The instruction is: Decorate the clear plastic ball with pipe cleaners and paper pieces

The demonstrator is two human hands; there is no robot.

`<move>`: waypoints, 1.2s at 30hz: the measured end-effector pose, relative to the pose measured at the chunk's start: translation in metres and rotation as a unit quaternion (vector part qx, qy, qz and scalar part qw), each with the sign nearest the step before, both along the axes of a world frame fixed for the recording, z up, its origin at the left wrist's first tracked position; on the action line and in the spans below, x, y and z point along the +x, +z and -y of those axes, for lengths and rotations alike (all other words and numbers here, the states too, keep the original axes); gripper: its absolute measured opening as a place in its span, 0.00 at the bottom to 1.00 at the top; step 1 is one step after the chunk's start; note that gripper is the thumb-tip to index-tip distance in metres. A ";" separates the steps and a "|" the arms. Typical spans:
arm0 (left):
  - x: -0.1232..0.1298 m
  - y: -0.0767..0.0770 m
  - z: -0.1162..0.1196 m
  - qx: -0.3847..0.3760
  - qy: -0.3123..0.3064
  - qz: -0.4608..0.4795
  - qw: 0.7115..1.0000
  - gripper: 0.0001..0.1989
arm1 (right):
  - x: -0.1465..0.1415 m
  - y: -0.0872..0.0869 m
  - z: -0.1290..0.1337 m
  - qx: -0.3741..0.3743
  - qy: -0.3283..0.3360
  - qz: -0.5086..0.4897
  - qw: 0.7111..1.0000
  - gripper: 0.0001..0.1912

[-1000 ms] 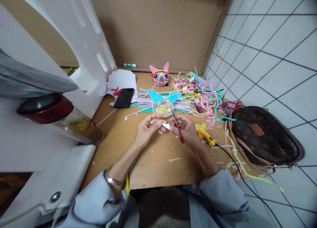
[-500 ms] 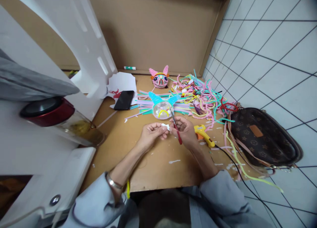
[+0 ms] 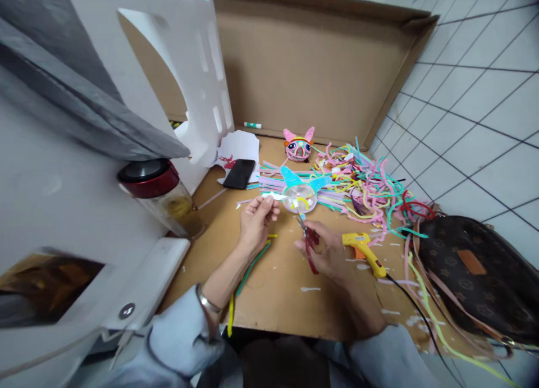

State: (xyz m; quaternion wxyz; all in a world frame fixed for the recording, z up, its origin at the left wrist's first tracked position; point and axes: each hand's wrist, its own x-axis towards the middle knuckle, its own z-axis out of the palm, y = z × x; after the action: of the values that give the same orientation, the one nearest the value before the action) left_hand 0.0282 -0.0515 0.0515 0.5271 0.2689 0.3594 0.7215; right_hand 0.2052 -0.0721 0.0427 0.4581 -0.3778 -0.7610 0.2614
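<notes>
My left hand [image 3: 255,224] pinches a narrow white strip [image 3: 275,196], probably paper, between thumb and fingers. Its free end points right, in front of a round clear-fronted craft head [image 3: 309,201] with fuzzy blue ears and a yellow curve on it. In my right hand [image 3: 327,250] are red-handled scissors [image 3: 310,246], tips pointing up and away toward the head. The scissors are apart from the strip. Bundled pipe cleaners [image 3: 269,177] lie behind and to both sides of the head. A finished-looking pink-eared head [image 3: 298,148] stands farther back.
A tangle of coloured pipe cleaners [image 3: 374,191] covers the back right. Beside my right hand lies a yellow glue gun [image 3: 365,253] with a black cord. A brown bag [image 3: 475,270] is at the right edge. Left are a phone [image 3: 239,173] and a red-lidded jar [image 3: 162,194].
My hands, close together before, are now apart. The right one has drawn back with the scissors, and the left shows a longer white strip. The view has shifted, revealing green and yellow pipe cleaners near my left forearm.
</notes>
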 end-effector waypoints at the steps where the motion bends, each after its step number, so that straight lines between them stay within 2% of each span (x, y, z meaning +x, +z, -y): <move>1: 0.000 0.000 0.000 0.000 0.002 0.004 1.000 0.22 | -0.003 0.000 0.000 -0.021 -0.002 0.016 1.000 0.16; 4: 0.005 -0.002 0.004 -0.001 -0.010 0.009 1.000 0.22 | -0.011 -0.005 -0.002 -0.076 -0.020 0.047 0.996 0.16; 10: 0.018 -0.007 0.011 -0.026 -0.097 -0.027 0.995 0.20 | -0.014 -0.015 -0.006 -0.162 -0.035 0.016 0.986 0.21; 15: 0.020 -0.010 0.011 -0.022 -0.095 -0.032 0.995 0.20 | -0.013 -0.015 -0.004 -0.232 -0.001 -0.042 0.972 0.23; 23: 0.022 -0.011 0.012 -0.035 -0.123 -0.030 0.991 0.21 | -0.012 -0.014 -0.005 -0.234 0.017 -0.077 0.969 0.22; 36: 0.020 -0.013 0.011 -0.028 -0.140 -0.031 0.989 0.21 | -0.010 -0.013 -0.005 -0.235 0.022 -0.075 0.969 0.22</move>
State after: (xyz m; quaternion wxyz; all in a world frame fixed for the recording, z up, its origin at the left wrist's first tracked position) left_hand 0.0483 -0.0623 0.0386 0.6189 0.3241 0.3546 0.6214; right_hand 0.1949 -0.0675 0.0298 0.4062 -0.4374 -0.6496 0.4709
